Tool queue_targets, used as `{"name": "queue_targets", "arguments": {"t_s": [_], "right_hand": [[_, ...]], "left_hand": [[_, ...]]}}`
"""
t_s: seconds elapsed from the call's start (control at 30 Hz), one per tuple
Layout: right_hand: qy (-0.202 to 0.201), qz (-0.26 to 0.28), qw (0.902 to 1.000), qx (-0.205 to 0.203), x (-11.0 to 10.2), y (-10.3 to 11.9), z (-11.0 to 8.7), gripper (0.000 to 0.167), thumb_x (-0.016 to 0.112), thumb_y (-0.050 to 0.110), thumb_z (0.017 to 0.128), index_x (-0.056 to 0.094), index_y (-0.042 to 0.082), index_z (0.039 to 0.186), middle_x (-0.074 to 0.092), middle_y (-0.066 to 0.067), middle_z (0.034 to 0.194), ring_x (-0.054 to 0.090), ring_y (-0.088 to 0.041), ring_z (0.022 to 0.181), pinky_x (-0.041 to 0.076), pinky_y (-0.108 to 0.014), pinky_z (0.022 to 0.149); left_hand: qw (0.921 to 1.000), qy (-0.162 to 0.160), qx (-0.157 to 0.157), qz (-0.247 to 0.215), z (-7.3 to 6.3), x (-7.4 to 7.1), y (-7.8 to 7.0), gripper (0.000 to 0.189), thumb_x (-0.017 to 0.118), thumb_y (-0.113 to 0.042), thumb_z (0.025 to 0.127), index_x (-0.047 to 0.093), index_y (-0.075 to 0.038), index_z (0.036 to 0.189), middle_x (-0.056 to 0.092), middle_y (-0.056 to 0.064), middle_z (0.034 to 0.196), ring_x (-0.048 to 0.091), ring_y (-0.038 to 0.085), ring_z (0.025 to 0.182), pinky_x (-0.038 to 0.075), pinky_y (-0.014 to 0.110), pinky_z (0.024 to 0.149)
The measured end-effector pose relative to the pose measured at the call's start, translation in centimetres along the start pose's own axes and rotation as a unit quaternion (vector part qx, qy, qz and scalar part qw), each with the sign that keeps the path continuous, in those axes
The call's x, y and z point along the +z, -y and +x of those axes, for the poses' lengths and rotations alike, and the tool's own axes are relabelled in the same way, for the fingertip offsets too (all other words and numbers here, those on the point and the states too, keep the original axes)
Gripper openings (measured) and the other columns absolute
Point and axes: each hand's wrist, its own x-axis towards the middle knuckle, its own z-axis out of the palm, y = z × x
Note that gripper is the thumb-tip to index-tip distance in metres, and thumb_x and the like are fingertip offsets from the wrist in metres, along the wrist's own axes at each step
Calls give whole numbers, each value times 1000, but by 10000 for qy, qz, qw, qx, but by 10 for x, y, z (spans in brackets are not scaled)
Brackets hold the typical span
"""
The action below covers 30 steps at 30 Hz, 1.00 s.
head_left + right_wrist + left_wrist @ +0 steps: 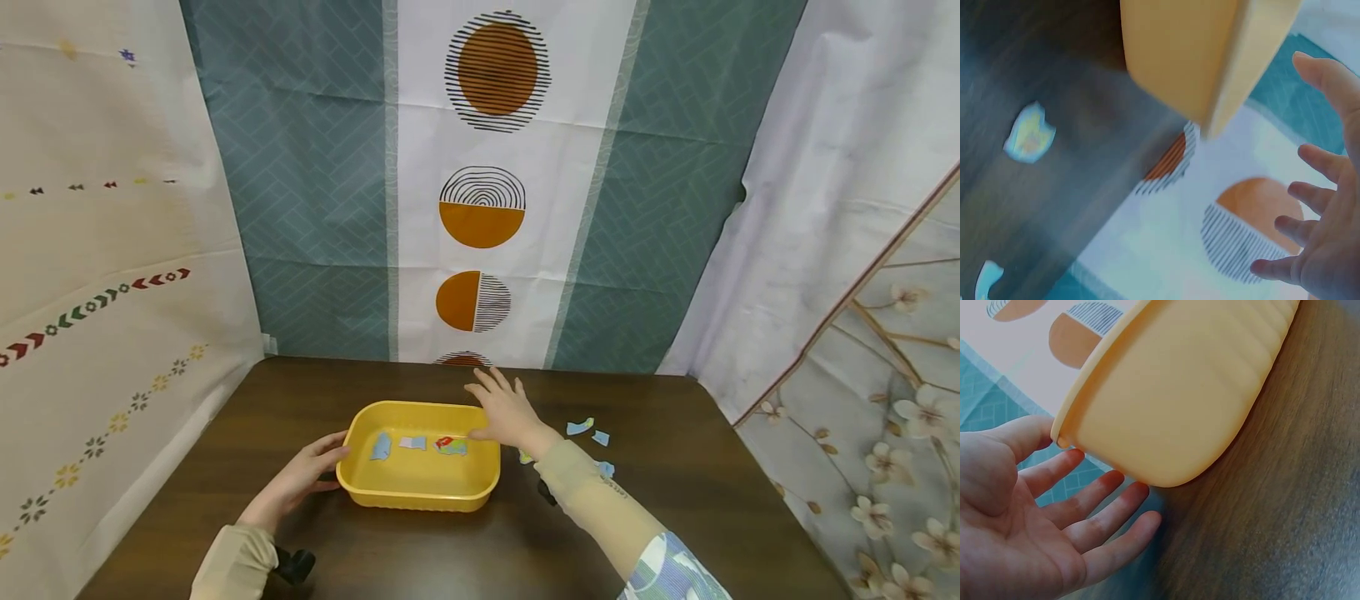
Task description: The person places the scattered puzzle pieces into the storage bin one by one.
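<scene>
A yellow plastic tray (405,483) stands on the dark wooden table. Inside it lie a blue paper-like piece (381,447), a pink and pale blue piece (413,442) and a red and green piece (450,447). At the tray's left end is my left hand (303,473); in the left wrist view its thumb reaches the rim and its loosely spread fingertips rest along the outer wall. My right hand (510,419) hovers over the tray's right end, fingers spread and holding nothing.
Right of the tray, a curved blue and green piece (581,427), a small blue piece (601,437) and another blue piece (606,469) lie on the table. A heart-like piece (1029,134) lies nearer the tray. Patterned cloth (322,208) hangs behind the table.
</scene>
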Motion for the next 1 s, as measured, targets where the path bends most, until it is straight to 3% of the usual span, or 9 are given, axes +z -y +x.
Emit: {"name": "queue_targets", "arguments": {"t_s": [0.47,1.0], "right_hand": [[-218,181,9972,688,-16,-65,-17,87,77,48,80,40,13,150,26,-15,160,19,-42,148,21,-74,108],[-206,-41,9890,1463,-19,-137,-62,81,77,42,82,45,5,146,28,-23,157,21,-49,144,21,-78,103]], "left_hand": [[9999,100,60,27,0,-4,3,65,48,-31,104,22,1,154,32,32,151,49,44,127,53,51,93],[9998,190,57,8,1,-4,2,67,48,-32,104,20,3,153,30,32,151,50,43,126,52,52,93]]}}
